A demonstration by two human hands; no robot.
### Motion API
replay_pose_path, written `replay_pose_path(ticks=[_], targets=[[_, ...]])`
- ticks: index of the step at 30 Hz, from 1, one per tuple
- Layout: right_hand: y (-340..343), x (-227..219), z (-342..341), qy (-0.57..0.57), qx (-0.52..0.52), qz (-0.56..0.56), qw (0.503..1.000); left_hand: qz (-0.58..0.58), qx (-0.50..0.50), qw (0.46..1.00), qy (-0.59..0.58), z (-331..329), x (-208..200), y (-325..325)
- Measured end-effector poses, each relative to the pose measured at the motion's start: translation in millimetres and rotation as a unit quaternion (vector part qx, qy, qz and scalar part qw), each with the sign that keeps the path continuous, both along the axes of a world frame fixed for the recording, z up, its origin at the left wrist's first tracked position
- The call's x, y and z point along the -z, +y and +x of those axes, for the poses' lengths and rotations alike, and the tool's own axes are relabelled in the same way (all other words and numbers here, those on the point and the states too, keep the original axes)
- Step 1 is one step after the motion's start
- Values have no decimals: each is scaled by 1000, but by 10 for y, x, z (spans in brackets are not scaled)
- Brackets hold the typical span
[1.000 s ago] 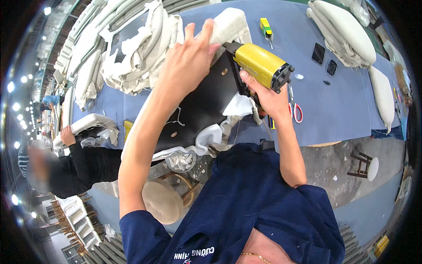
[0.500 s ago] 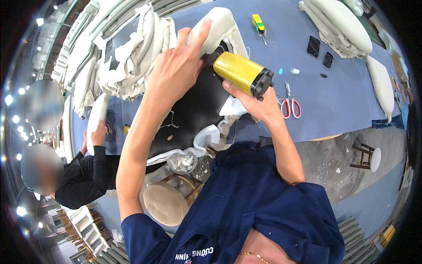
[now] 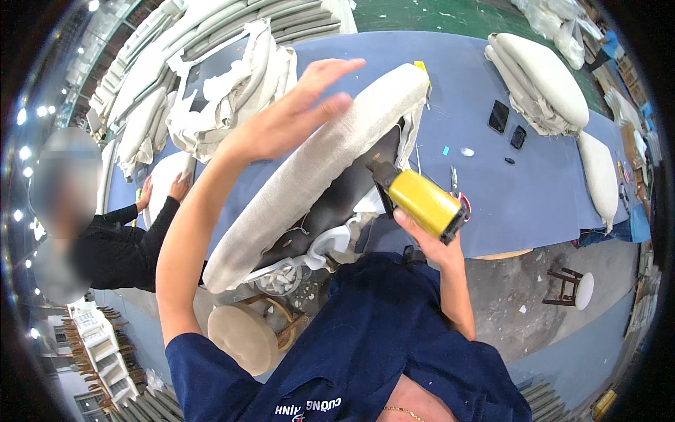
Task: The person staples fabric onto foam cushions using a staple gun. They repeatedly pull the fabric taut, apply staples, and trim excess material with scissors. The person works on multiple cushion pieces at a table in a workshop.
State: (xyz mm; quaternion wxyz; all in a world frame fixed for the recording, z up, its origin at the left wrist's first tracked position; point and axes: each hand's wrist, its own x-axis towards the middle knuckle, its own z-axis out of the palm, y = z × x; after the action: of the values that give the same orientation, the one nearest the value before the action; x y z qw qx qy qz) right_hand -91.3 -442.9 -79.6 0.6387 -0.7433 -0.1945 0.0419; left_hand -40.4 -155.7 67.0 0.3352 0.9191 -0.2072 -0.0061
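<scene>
Beside the beige fabric cushion (image 3: 316, 172): your left hand (image 3: 292, 116), unclenched
Near its black backing (image 3: 327, 202): your right hand (image 3: 432, 243), gripping the yellow-and-black staple gun (image 3: 425, 202)

I had the left hand (image 3: 295, 112) outstretched over the far left side of a pale cushion (image 3: 316, 165); whether it touched, I couldn't tell. The cushion was tilted over the blue table (image 3: 555, 200), its black underside (image 3: 327, 200) facing near right. My right hand (image 3: 437, 245) gripped a yellow staple gun (image 3: 422, 200), nose close to that underside. Scissors (image 3: 455, 184) lay just right of the gun, a phone (image 3: 498, 117) farther off, near some stacked pads (image 3: 541, 74). At left, a co-worker (image 3: 112, 243) had both hands (image 3: 180, 186) on a pale pad (image 3: 166, 171).
</scene>
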Motion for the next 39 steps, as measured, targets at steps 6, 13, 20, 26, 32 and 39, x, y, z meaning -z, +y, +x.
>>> replay_pose_path(ticks=[6, 13, 20, 26, 32, 39], targets=[[-122, -101, -106, -121, -38, -35, 991, -212, -45, 952, 215, -46, 514, -196], [240, -188, -107, -151, -45, -20, 987, -74, -112, 965, 223, -315, 347, -33], [924, 27, 265, -158, -84, -20, 984, 190, -258, 943, -89, -605, 410, 187], [1100, -323, 369, 55, -102, 87, 989, 262, -271, 917, -132, -676, 466, 280], [1048, -264, 268, -44, -77, 50, 995, 276, -206, 929, -134, -710, 420, 236], [879, -161, 284, -241, -66, 15, 968, 300, -159, 935, -102, -700, 264, 69]])
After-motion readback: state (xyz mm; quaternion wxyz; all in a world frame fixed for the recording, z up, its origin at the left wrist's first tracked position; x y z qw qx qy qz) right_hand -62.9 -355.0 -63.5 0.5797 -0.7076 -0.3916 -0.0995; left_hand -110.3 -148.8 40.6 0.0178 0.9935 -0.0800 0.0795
